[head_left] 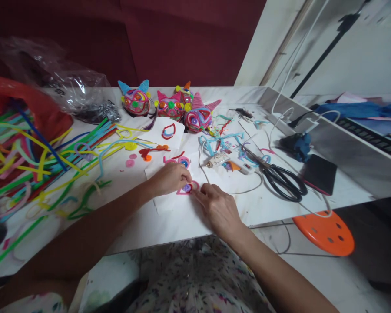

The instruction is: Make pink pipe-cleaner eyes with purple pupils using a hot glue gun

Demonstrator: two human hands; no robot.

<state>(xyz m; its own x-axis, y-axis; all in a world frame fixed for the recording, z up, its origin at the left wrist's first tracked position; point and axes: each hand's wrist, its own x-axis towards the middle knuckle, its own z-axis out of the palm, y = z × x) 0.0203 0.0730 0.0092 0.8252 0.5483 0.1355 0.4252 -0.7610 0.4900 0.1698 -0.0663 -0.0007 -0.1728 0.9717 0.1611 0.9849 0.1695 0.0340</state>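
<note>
dark red backdrop [192,39] stands behind a white counter [130,230], where four colourful balls with pointed ears [170,111] sit near the back edge. on a white paper [163,203], near the front edge, lies a small eye-like piece [186,188]: a fuzzy pink outline around a purple centre, with some red beside this centre. its long axis runs about left to right, with one corner toward the lower left; the fingers cover part of its outline. the left hand [170,177] has bent fingers, with the tips at the upper edge of the piece. the right hand [220,208] reaches its right end with the index finger, while other fingers are curled. i cannot tell if either hand grips it. just beyond the left hand is a similar piece with blue centre [184,164]. a glue gun [217,160] and black-handled scissors [267,166] lie to the right.
</note>
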